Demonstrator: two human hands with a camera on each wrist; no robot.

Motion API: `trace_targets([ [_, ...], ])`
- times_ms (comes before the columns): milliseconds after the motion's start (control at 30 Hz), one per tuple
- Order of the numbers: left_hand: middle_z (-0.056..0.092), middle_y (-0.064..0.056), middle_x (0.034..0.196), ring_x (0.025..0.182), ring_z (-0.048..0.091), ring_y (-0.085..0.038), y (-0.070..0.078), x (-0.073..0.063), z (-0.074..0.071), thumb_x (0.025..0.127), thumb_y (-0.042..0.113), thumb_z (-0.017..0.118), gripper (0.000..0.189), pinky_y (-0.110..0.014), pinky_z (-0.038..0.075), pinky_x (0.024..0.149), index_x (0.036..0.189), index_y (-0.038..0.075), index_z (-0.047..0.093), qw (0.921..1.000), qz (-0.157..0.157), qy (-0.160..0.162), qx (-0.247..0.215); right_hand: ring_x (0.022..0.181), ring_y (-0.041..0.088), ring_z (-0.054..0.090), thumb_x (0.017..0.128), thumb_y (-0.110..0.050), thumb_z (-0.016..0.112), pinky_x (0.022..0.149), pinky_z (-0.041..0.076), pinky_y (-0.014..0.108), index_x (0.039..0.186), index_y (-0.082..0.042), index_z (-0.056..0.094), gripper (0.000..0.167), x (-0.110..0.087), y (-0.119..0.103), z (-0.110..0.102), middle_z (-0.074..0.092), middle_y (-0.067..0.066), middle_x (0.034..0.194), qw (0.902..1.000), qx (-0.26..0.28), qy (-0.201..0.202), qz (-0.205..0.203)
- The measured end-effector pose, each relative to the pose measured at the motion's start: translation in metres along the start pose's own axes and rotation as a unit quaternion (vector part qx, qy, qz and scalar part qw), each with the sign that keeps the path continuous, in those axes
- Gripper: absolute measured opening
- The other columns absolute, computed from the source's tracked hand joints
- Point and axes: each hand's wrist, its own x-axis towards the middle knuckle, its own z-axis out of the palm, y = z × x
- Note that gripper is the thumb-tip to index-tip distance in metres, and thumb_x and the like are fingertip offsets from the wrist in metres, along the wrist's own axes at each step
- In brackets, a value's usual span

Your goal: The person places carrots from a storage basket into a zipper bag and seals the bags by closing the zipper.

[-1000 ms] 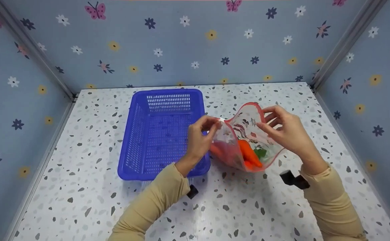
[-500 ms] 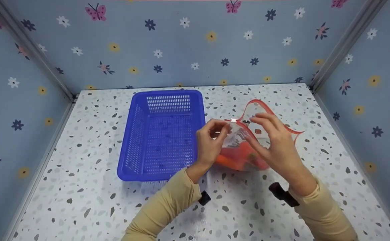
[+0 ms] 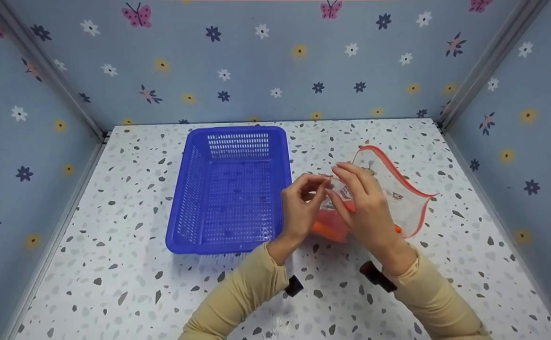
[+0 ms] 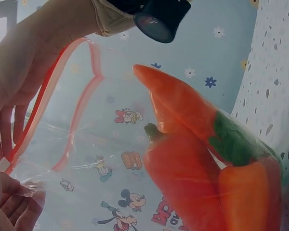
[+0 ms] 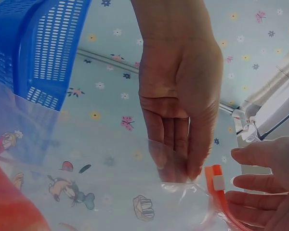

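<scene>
A clear zip bag [image 3: 410, 210] with a red-edged mouth and printed cartoon figures hangs from my left hand [image 3: 300, 205]. That hand pinches the film at the bag's corner, beside the white slider [image 5: 219, 182] on the zip. Close to the slider is my right hand [image 3: 367, 215], its thumb and fingers spread apart and nothing visibly gripped. Inside the bag, in the left wrist view, lie a carrot [image 4: 176, 96], a red pepper [image 4: 183, 175] with a green stem, another orange vegetable [image 4: 243, 192] and green leaves [image 4: 231, 139]. The bag's mouth gapes on the right.
A blue perforated plastic basket [image 3: 176, 226] stands left of the hands, nothing seen in it. The speckled white table [image 3: 129, 283] is bounded by flower-patterned walls [image 3: 275, 61] at the back and both sides.
My right hand has let go of the bag's far rim and moved left to the slider. My left hand has shifted slightly right with the corner, and the bag has turned.
</scene>
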Motion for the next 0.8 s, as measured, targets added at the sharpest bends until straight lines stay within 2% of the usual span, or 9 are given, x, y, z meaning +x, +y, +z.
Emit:
trace_targets([
  [200, 0.064, -0.019, 0.08, 0.071, 0.063, -0.02, 0.025, -0.001, -0.002, 0.081, -0.007, 0.057, 0.007, -0.031, 0.052, 0.062, 0.086, -0.011, 0.061, 0.9998, -0.02, 0.005, -0.004, 0.098, 0.03, 0.051, 0.073, 0.004, 0.067, 0.092, 0.037, 0.039, 0.105, 0.003, 0.058, 0.033, 0.0, 0.01, 0.008, 0.057, 0.015, 0.105, 0.9997, -0.013, 0.008, -0.02],
  [300, 0.063, -0.02, 0.077, 0.068, 0.063, -0.024, 0.029, -0.001, -0.003, 0.081, -0.008, 0.058, 0.006, -0.031, 0.052, 0.06, 0.084, -0.012, 0.06, 0.9998, -0.019, 0.006, -0.01, 0.095, 0.029, 0.053, 0.073, 0.006, 0.066, 0.094, 0.034, 0.041, 0.101, 0.003, 0.06, 0.029, 0.0, 0.015, 0.011, 0.059, 0.015, 0.102, 0.9996, -0.007, 0.01, -0.027],
  [433, 0.063, -0.02, 0.074, 0.066, 0.062, -0.029, 0.028, 0.0, -0.005, 0.08, -0.008, 0.058, 0.006, -0.033, 0.052, 0.058, 0.084, -0.012, 0.06, 0.9999, -0.011, 0.006, -0.01, 0.092, 0.028, 0.055, 0.074, 0.007, 0.065, 0.096, 0.033, 0.041, 0.096, 0.002, 0.062, 0.022, 0.001, 0.021, 0.014, 0.061, 0.013, 0.096, 0.9991, 0.013, 0.014, -0.037],
  [633, 0.063, -0.018, 0.074, 0.067, 0.062, -0.026, 0.019, -0.002, -0.01, 0.08, -0.007, 0.058, 0.006, -0.034, 0.052, 0.058, 0.084, -0.01, 0.061, 0.9999, -0.008, -0.004, 0.011, 0.083, 0.025, 0.055, 0.077, 0.004, 0.063, 0.092, 0.037, 0.042, 0.094, 0.002, 0.063, 0.017, 0.001, 0.027, 0.017, 0.06, 0.01, 0.085, 0.9982, 0.03, 0.005, -0.052],
  [800, 0.065, -0.013, 0.079, 0.069, 0.062, -0.02, 0.005, -0.001, -0.016, 0.082, -0.001, 0.059, 0.009, -0.026, 0.051, 0.059, 0.089, -0.005, 0.063, 0.9983, 0.024, -0.013, 0.051, 0.078, 0.023, 0.054, 0.079, 0.002, 0.062, 0.081, 0.044, 0.028, 0.094, 0.002, 0.063, 0.015, 0.001, 0.028, 0.018, 0.058, 0.009, 0.082, 0.9979, 0.034, -0.007, -0.055],
])
